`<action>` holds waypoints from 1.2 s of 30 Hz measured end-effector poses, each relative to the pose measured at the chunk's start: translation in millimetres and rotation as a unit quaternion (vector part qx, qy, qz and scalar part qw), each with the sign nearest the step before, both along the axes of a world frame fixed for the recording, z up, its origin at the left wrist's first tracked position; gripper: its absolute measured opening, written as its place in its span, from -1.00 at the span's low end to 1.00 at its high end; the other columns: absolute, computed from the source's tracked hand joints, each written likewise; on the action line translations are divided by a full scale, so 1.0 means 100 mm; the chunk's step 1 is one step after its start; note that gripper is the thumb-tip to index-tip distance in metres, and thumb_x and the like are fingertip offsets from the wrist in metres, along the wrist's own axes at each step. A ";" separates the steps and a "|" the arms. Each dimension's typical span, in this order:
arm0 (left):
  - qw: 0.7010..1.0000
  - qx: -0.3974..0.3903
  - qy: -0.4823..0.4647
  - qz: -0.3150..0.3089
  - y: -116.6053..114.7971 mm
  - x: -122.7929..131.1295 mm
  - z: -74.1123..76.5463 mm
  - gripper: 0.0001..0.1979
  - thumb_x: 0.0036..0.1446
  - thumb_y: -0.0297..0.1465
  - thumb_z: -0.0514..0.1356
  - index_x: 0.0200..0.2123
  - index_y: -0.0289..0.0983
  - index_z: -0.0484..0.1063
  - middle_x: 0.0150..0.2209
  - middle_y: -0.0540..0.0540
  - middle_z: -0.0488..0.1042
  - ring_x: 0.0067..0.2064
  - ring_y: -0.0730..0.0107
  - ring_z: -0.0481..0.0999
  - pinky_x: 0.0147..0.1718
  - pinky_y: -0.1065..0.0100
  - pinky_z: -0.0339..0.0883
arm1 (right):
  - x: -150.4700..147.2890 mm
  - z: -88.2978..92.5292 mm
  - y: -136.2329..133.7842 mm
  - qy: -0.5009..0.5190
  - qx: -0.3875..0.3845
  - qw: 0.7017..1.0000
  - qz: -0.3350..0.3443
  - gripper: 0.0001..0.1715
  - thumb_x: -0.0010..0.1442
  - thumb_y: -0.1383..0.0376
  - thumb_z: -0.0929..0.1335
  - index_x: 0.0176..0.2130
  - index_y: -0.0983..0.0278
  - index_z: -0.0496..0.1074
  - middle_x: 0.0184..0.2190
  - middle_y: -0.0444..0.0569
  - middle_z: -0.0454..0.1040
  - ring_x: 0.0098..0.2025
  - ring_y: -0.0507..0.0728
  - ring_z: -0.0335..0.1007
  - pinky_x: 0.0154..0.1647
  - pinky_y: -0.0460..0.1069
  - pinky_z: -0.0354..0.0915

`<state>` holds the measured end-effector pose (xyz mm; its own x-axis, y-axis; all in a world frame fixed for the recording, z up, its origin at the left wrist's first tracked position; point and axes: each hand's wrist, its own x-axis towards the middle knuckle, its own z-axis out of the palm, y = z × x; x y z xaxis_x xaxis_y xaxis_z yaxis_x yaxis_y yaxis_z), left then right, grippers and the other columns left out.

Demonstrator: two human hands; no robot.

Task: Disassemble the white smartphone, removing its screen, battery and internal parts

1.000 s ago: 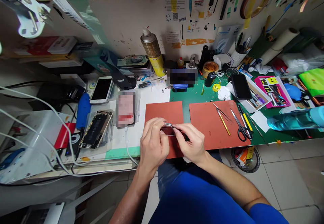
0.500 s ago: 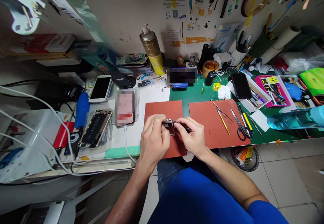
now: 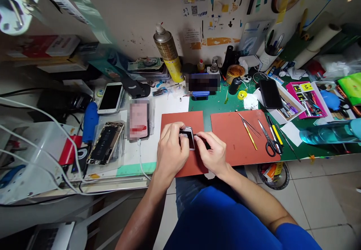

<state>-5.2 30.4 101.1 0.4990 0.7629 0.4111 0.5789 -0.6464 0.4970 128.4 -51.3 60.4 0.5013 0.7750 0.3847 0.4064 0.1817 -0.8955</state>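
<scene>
A small phone (image 3: 191, 139) with a pale frame and a dark screen area lies over the left brown-red mat (image 3: 180, 117). My left hand (image 3: 172, 150) is closed around its left side, with the thumb over the front, so much of the phone is hidden. At the phone's right edge my right hand (image 3: 212, 153) is closed in a pinch. A small dark bit shows by its fingertips; I cannot make out what it is. Under the right palm there is dark shadow.
On the right mat (image 3: 225, 137) lie tweezers (image 3: 248, 130) and scissors (image 3: 268, 139). An opened phone (image 3: 105, 142), a white phone (image 3: 110, 97) and a phone on a white cable (image 3: 138, 118) lie to the left. A spray can (image 3: 168, 52) stands behind; a blue bottle (image 3: 328, 132) lies far right.
The left fingers have shifted slightly on the phone, and more of its front shows. The right hand stays at its right edge. The camera view has tilted a little.
</scene>
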 end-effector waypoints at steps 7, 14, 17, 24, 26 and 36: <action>1.000 -0.011 -0.003 -0.001 0.03 0.02 -0.01 -0.79 0.36 -0.55 0.03 -0.06 -0.18 0.35 -0.09 -0.14 0.57 0.00 0.11 0.54 0.02 0.13 0.42 | 0.13 -0.04 0.11 0.227 -0.083 0.969 0.060 -0.84 0.29 0.19 0.51 -0.20 0.24 0.68 -0.32 -0.05 0.71 -0.34 0.11 0.64 -0.26 -0.02 0.56; 0.999 -0.030 -0.007 0.015 0.04 0.04 0.01 -0.80 0.34 -0.55 0.04 -0.09 -0.16 0.34 -0.12 -0.11 0.57 -0.02 0.13 0.56 -0.01 0.16 0.42 | 0.13 -0.08 0.12 0.241 -0.083 0.965 0.066 -0.79 0.26 0.15 0.53 -0.21 0.25 0.68 -0.31 -0.04 0.72 -0.31 0.12 0.65 -0.23 -0.01 0.58; 0.999 -0.037 -0.006 0.032 0.02 0.05 0.03 -0.80 0.34 -0.54 0.03 -0.09 -0.16 0.34 -0.12 -0.12 0.56 -0.02 0.13 0.55 -0.01 0.17 0.40 | 0.05 -0.10 0.05 0.142 -0.051 0.988 0.032 -0.84 0.37 0.21 0.47 -0.18 0.21 0.69 -0.28 -0.04 0.71 -0.30 0.10 0.63 -0.19 -0.02 0.56; 0.998 -0.046 -0.004 0.047 0.02 0.06 0.03 -0.81 0.32 -0.53 0.03 -0.09 -0.16 0.33 -0.11 -0.13 0.57 -0.02 0.11 0.54 0.02 0.16 0.38 | 0.01 -0.12 0.01 0.109 -0.049 0.992 0.029 -0.82 0.42 0.23 0.43 -0.18 0.18 0.68 -0.27 -0.03 0.70 -0.29 0.12 0.62 -0.17 -0.01 0.54; 0.998 -0.049 -0.003 0.047 0.02 0.06 0.03 -0.80 0.32 -0.53 0.03 -0.09 -0.16 0.33 -0.12 -0.12 0.56 -0.02 0.12 0.54 0.01 0.17 0.38 | 0.04 -0.11 0.04 0.144 -0.065 0.987 0.038 -0.83 0.39 0.20 0.45 -0.20 0.18 0.68 -0.29 -0.04 0.70 -0.29 0.12 0.62 -0.19 0.00 0.53; 0.997 -0.064 -0.001 0.048 0.04 0.05 0.05 -0.82 0.32 -0.51 0.03 -0.10 -0.16 0.34 -0.12 -0.12 0.57 -0.02 0.12 0.57 0.00 0.17 0.40 | 0.11 -0.17 0.12 0.272 -0.116 0.952 0.078 -0.80 0.24 0.13 0.53 -0.24 0.22 0.68 -0.32 -0.06 0.71 -0.32 0.13 0.64 -0.23 -0.01 0.54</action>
